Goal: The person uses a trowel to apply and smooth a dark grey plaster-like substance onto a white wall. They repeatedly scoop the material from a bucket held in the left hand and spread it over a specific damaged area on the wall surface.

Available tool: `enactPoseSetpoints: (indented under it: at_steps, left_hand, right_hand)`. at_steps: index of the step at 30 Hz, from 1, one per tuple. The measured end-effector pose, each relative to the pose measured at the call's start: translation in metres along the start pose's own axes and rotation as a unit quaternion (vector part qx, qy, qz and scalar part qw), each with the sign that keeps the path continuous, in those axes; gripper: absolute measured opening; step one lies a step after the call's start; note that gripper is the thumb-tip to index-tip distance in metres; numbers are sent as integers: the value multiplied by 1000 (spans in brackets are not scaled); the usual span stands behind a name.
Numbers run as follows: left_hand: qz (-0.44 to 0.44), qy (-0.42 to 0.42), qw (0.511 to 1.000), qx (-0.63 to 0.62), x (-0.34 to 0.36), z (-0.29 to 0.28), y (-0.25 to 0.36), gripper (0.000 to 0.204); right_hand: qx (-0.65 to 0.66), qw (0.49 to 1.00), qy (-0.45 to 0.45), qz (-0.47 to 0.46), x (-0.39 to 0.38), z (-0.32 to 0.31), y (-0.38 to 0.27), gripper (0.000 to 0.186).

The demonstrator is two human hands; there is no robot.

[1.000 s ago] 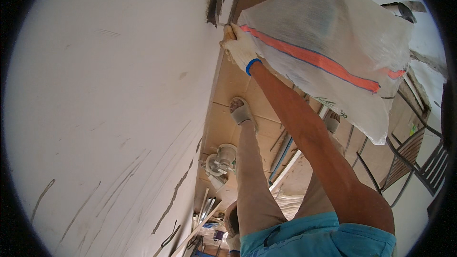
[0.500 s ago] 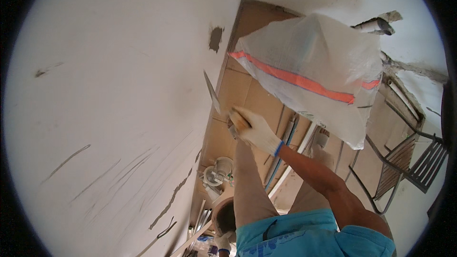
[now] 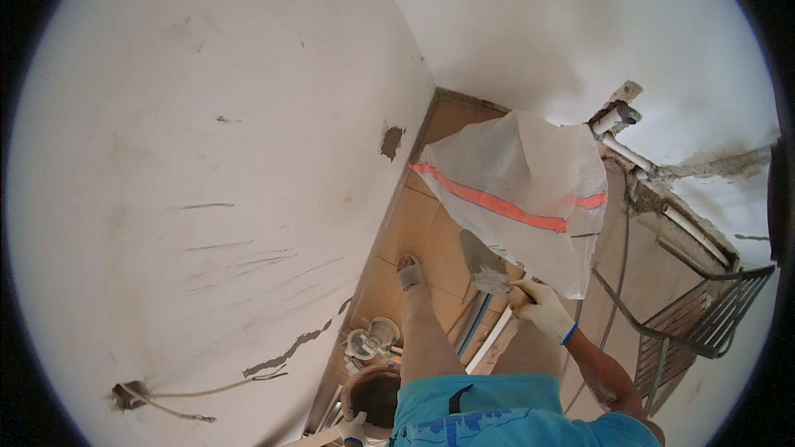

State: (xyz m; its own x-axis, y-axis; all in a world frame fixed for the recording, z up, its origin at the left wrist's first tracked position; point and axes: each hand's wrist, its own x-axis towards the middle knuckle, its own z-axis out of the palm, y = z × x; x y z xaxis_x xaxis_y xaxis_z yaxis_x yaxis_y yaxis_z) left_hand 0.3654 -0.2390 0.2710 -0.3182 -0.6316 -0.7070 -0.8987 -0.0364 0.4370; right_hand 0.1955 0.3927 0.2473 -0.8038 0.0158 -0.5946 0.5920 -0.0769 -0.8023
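My right hand (image 3: 542, 313), in a whitish work glove with a blue cuff, is closed around the handle of a trowel (image 3: 479, 257). The trowel's broad blade points away from me over the tiled floor, and grey material sticks to it near the handle. At the lower edge my left hand (image 3: 354, 425), gloved too, grips the rim of a brown bucket (image 3: 351, 381) beside my leg. Dark grey material lies inside this bucket. The left fingers are only partly visible.
A white wall (image 3: 207, 174) with scratches, a hole and protruding cables (image 3: 178, 397) rises on the left. Ahead stands a large white sack (image 3: 513, 174) with an orange stripe. Pipes (image 3: 617, 120) come from the far wall. A metal chair (image 3: 696, 314) is at the right.
My right hand has carried the trowel rightward, away from the left wall, and its blade now shows its broad face. The view has shifted, showing more wall and the bucket more fully.
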Motion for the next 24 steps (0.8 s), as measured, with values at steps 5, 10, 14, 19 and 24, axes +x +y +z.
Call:
enactPoseSetpoints:
  at_steps: [5,10,14,19,24]
  left_hand:
    - [99,34,967,232,-1,18,17,61]
    - [162,68,945,276,-43,43,71,37]
    - [171,38,974,144,-29,77,111,41]
    - [263,-38,948,176,4,121,172,35]
    - [299,-104,943,99,-32,172,250,40]
  right_hand:
    - [-8,996,93,8,-40,-36,10,55]
    - [-39,991,129,-16,-70,-65,11,50]
    - [-52,985,161,-35,-100,-86,10,43]
    - [-24,975,222,-12,-125,-70,3,37]
    - [60,975,209,40,-125,-41,-13,39]
